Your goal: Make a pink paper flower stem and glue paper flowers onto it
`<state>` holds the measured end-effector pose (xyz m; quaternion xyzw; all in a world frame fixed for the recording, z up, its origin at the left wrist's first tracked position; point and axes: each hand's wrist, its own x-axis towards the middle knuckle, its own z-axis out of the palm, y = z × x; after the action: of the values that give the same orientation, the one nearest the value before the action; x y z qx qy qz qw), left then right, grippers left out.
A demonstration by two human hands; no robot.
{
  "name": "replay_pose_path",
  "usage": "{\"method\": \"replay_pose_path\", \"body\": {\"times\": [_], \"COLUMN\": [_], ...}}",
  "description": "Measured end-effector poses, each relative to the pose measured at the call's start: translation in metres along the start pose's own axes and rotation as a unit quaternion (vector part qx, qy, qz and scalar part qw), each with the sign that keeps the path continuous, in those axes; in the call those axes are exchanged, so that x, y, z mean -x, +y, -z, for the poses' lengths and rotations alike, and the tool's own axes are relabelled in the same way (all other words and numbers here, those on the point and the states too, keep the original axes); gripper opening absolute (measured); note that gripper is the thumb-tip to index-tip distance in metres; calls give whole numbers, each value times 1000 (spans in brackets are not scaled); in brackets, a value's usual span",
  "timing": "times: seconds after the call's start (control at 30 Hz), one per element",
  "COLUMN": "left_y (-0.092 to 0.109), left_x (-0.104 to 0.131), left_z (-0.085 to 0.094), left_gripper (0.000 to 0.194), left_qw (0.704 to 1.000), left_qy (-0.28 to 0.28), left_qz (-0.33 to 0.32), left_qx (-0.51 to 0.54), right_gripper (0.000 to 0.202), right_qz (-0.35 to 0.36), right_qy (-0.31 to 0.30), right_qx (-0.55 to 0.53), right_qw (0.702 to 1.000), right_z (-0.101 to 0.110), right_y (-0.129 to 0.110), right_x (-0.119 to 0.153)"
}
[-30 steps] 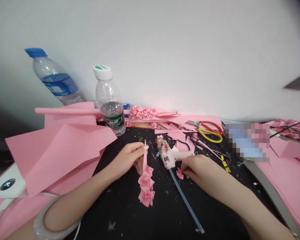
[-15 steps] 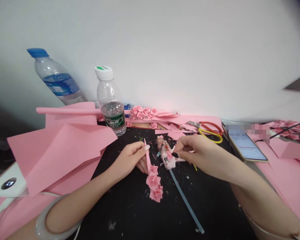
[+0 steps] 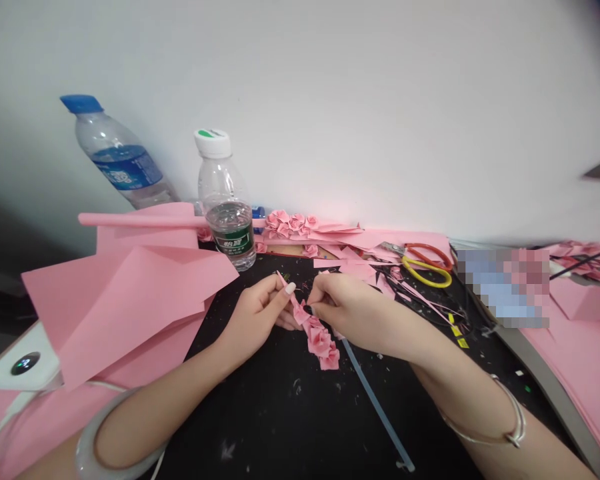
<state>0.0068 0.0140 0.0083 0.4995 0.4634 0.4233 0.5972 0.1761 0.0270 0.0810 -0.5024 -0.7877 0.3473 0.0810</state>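
My left hand [image 3: 257, 312] pinches the thin pointed end of a pink paper flower stem [image 3: 321, 341] between thumb and fingers. Several folded blossoms run along it, pointing down and right. My right hand [image 3: 353, 303] is closed in a pinch against the stem, just above the larger blossoms. A small pink paper flower [image 3: 300, 312] shows at its fingertips, partly covered by them. Below that hand a long translucent glue stick [image 3: 377, 403] slants across the black tabletop [image 3: 280, 427]. The hand hides whatever is at the stick's upper end.
Scissors [image 3: 427, 273] with red and yellow handles lie behind my right hand. A green-labelled bottle [image 3: 230, 220] and a blue-capped bottle [image 3: 125, 167] stand at back left. Pink paper sheets [image 3: 125, 300] cover the left side; finished paper flowers [image 3: 290, 223] lie along the wall.
My right hand has moved left from the messy glue-covered nozzle to the stem, bringing the small pink paper piece. The flower stem has swung slightly up and right in my left hand.
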Motion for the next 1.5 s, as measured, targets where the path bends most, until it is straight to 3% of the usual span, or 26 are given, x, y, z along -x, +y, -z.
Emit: {"method": "replay_pose_path", "body": {"times": [0.5,1.0,1.2,1.5], "left_y": [-1,-3,-2,-2], "left_x": [-1,-1,-3,0], "left_z": [0,0,0,1], "left_gripper": [27,30,29,26], "left_qw": [1000,1000,1000,999], "left_qy": [-6,-3,-2,8], "left_qz": [9,12,-4,-25], "left_qx": [19,-21,-30,-43], "right_gripper": [14,16,16,17], "right_qz": [53,82,82,76], "right_qy": [25,48,46,50], "right_qx": [51,202,172,74], "right_qw": [997,975,981,993], "right_z": [-5,-15,-13,11], "right_y": [7,1,-2,5], "right_x": [-2,0,1,5]}}
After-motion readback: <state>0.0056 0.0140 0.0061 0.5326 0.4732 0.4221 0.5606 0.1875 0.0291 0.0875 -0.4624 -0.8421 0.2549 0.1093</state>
